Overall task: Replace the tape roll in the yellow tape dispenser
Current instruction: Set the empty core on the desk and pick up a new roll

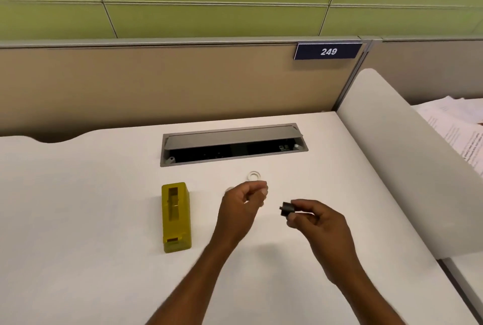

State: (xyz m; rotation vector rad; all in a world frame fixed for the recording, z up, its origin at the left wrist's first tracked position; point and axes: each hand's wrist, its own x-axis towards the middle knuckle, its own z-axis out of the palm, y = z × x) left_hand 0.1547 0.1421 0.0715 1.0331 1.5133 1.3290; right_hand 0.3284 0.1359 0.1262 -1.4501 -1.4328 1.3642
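Left of both hands (277, 209), the yellow dispenser (175, 216).

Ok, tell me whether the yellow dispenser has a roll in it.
Empty: the yellow dispenser shows an open slot, and the right hand holds the black spool.

White desk and what is set on it

A yellow tape dispenser (176, 217) is stood on the white desk (78, 207), well to the left of the left hand's fingers (261, 191); a clear tape roll (254, 176) is laid flat just beyond those fingertips, before the recessed grey cable tray (232, 143).
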